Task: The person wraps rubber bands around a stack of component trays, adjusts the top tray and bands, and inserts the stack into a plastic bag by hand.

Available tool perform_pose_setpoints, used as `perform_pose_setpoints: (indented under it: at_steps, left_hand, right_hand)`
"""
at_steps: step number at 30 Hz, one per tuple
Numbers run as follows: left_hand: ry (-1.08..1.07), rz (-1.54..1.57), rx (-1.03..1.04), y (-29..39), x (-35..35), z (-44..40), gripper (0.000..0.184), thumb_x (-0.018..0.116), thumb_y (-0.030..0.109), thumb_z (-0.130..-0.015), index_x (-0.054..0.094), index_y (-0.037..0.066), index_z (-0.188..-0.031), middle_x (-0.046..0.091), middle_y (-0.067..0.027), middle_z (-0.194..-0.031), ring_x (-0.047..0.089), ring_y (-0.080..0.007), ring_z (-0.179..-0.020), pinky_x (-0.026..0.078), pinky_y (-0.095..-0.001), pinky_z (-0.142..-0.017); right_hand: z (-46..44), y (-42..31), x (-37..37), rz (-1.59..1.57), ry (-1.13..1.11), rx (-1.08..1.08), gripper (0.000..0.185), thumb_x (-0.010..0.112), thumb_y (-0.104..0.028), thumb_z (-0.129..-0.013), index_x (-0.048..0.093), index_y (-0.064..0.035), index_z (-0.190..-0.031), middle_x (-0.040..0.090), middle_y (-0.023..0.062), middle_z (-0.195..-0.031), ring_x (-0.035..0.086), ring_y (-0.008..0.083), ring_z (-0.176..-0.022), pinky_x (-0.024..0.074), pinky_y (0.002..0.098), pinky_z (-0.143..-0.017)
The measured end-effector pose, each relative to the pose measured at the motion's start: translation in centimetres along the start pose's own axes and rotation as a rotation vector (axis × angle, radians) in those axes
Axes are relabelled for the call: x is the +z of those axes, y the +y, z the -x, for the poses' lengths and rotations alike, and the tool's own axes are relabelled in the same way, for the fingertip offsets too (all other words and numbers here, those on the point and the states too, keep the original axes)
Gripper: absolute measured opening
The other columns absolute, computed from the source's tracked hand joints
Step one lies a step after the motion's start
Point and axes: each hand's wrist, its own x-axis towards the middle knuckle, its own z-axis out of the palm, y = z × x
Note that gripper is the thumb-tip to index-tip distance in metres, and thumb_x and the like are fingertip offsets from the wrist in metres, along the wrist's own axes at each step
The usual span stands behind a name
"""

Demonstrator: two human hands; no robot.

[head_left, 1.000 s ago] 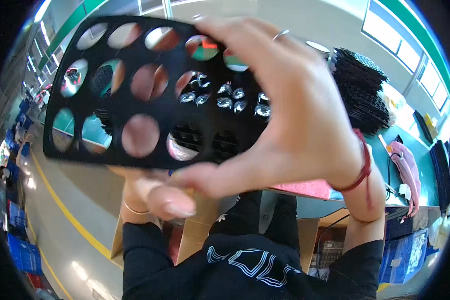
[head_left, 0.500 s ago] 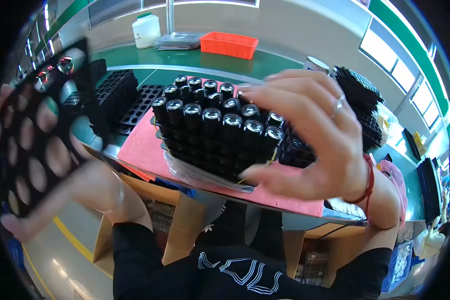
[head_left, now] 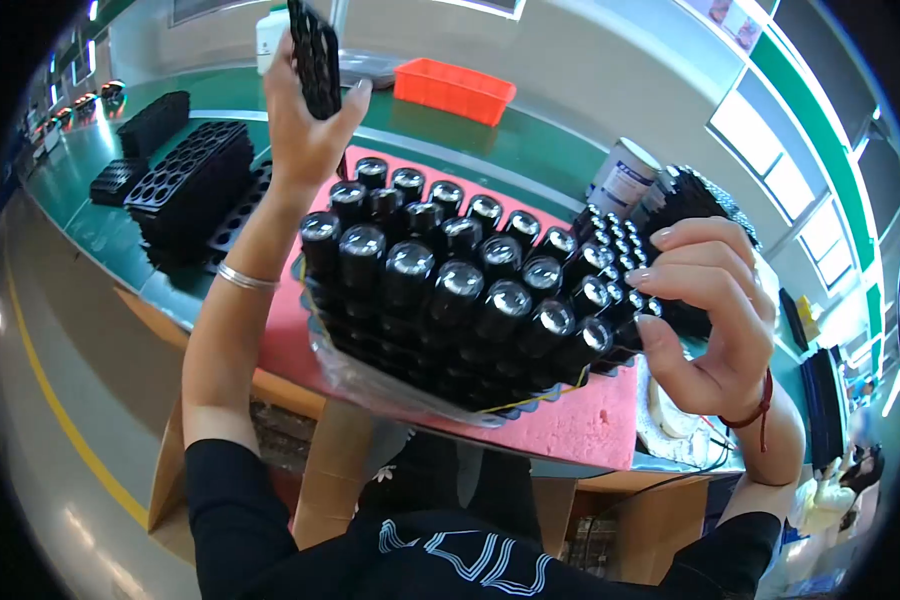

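Note:
My left hand is raised beyond the back left corner of a block of black cylinders and grips a black perforated tray, seen nearly edge-on. The black cylinders have shiny, clear-looking tops and stand upright in rows in stacked black trays. Clear plastic film and a yellow band show around the block's lower part. At the block's right end is my right hand, its fingers bent and apart with nothing between them. Whether its fingertips touch the end cylinders I cannot tell.
A pink foam mat lies under the block. Stacked black trays stand on the green table at left. An orange bin sits behind, with a white can at back right. Cardboard boxes are below the table edge.
My left hand has swung the perforated tray from the lower left up and inward, turning it edge-on. My right hand has drawn back rightward from over the cylinders. The camera view has shifted.

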Motion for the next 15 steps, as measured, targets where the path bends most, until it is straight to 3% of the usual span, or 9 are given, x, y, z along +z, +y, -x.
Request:
perform_pose_setpoints:
  at_steps: [1, 5, 10, 15]
  left_hand:
    - [-0.022, 0.027, -0.103, -1.1, 0.6, 1.2, 0.083, 0.076, 0.025, -0.075, 0.032, -0.003, -0.14, 0.048, -0.0185, -0.12, 0.048, -0.0313, -0.111, 0.038, -0.0392, -0.1]
    - [-0.167, -0.259, -0.09, 0.4, 0.3, 2.7, 0.087, 0.076, 0.022, -0.07, 0.031, 0.0, -0.141, 0.047, -0.0209, -0.122, 0.046, -0.0362, -0.116, 0.038, -0.0434, -0.1]
    - [-0.286, -0.334, -0.112, 1.3, 0.2, 3.7, 0.089, 0.078, 0.018, -0.069, 0.03, 0.003, -0.143, 0.047, -0.0185, -0.126, 0.045, -0.0353, -0.118, 0.038, -0.0435, -0.101]
    - [-0.311, -0.219, -0.359, 1.5, 0.4, 4.2, 0.087, 0.077, 0.02, -0.07, 0.031, 0.002, -0.142, 0.048, -0.018, -0.121, 0.047, -0.033, -0.115, 0.039, -0.0414, -0.099]
  right_hand:
    - [-0.2, 0.2, 0.1, -0.033, -0.024, 0.024, 0.024, 0.071, -0.003, -0.065, 0.068, -0.0035, -0.089, 0.062, 0.0091, -0.081, 0.06, 0.0284, -0.084, 0.0475, 0.0355, -0.076]
    - [-1.3, 1.6, 1.1, -0.181, -0.122, 0.126, 0.019, 0.074, -0.007, -0.067, 0.068, -0.0032, -0.084, 0.062, 0.0085, -0.08, 0.06, 0.0271, -0.082, 0.0474, 0.035, -0.077]
    - [-3.4, 3.1, 1.8, -0.409, -0.331, 0.245, 0.026, 0.074, -0.011, -0.067, 0.069, -0.0034, -0.091, 0.06, 0.0068, -0.075, 0.058, 0.0215, -0.077, 0.0412, 0.0323, -0.08]
    - [-4.4, 4.0, 2.1, -0.447, -0.43, 0.253, 0.03, 0.075, -0.015, -0.067, 0.07, -0.005, -0.095, 0.06, 0.006, -0.074, 0.057, 0.0197, -0.076, 0.0407, 0.0317, -0.076]
